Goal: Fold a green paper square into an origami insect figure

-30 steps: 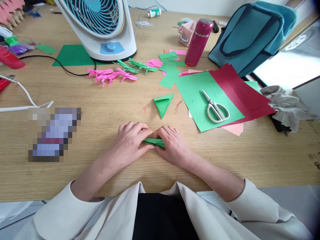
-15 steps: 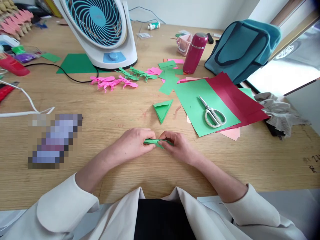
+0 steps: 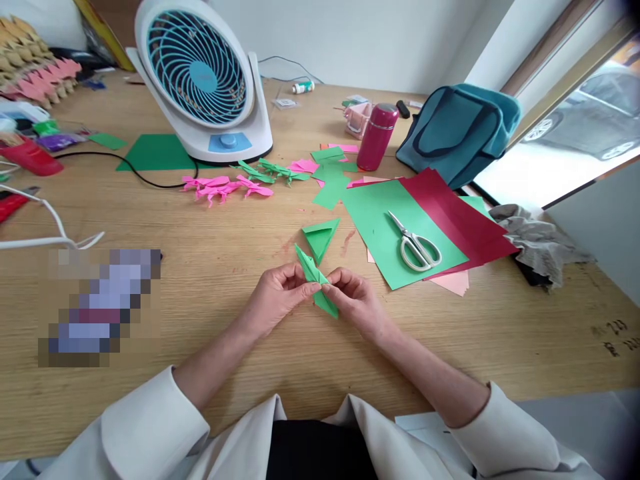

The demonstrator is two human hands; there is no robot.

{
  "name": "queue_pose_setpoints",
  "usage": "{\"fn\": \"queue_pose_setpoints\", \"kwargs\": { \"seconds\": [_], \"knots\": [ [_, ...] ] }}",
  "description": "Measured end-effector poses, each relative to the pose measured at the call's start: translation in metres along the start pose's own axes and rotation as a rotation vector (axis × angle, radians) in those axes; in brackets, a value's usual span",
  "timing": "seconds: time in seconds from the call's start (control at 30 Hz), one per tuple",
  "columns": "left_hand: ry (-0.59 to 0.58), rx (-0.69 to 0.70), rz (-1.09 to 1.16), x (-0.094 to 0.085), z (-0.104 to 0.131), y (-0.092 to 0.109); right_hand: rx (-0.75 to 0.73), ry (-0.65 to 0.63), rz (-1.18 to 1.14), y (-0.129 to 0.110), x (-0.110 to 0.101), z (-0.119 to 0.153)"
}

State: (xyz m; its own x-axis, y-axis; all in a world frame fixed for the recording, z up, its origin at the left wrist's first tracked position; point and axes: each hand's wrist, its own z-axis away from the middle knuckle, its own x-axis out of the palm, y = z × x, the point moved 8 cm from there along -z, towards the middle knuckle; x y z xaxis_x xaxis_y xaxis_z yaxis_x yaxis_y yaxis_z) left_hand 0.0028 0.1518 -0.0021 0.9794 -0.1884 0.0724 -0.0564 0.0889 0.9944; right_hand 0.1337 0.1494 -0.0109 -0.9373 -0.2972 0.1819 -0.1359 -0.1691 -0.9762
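A folded piece of green paper (image 3: 312,268), long and pointed at both ends, is pinched between my two hands above the table. My left hand (image 3: 280,293) grips its left side, thumb on top. From the right, my right hand (image 3: 357,303) pinches its middle, with the thumb tips close together. Just beyond the hands lies a green folded paper triangle (image 3: 321,239). Farther off are pink folded paper figures (image 3: 215,188) and green folded paper figures (image 3: 273,172). Scissors (image 3: 417,248) with white handles rest on a green sheet (image 3: 373,227) to the right.
A white and blue fan (image 3: 203,80) stands at the back left. Dark red sheets (image 3: 463,227), a red flask (image 3: 376,137) and a teal bag (image 3: 457,133) occupy the right side. A blurred-out phone-like object (image 3: 105,300) lies on the left, near a white cable (image 3: 45,223).
The folded green paper has turned from lying level between the fingers to slanting, with its pointed ends showing. Both hands have shifted their hold on it. The camera view has tilted up.
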Motion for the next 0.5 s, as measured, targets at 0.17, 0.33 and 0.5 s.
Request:
{"fn": "queue_pose_setpoints", "kwargs": {
  "seconds": [0.17,0.33,0.5],
  "knots": [
    [0.042,0.007,-0.023,-0.0035,0.0002,-0.0017,-0.015,0.004,0.058,0.0014,0.0007,0.0004],
    [-0.017,0.016,-0.133,-0.0022,0.0005,-0.0031,-0.042,0.018,0.114,0.006,0.0027,0.003],
    [-0.008,0.034,-0.237,-0.0043,0.0008,-0.002,-0.04,-0.048,0.126,0.0082,0.0066,0.0041]
  ]
}}
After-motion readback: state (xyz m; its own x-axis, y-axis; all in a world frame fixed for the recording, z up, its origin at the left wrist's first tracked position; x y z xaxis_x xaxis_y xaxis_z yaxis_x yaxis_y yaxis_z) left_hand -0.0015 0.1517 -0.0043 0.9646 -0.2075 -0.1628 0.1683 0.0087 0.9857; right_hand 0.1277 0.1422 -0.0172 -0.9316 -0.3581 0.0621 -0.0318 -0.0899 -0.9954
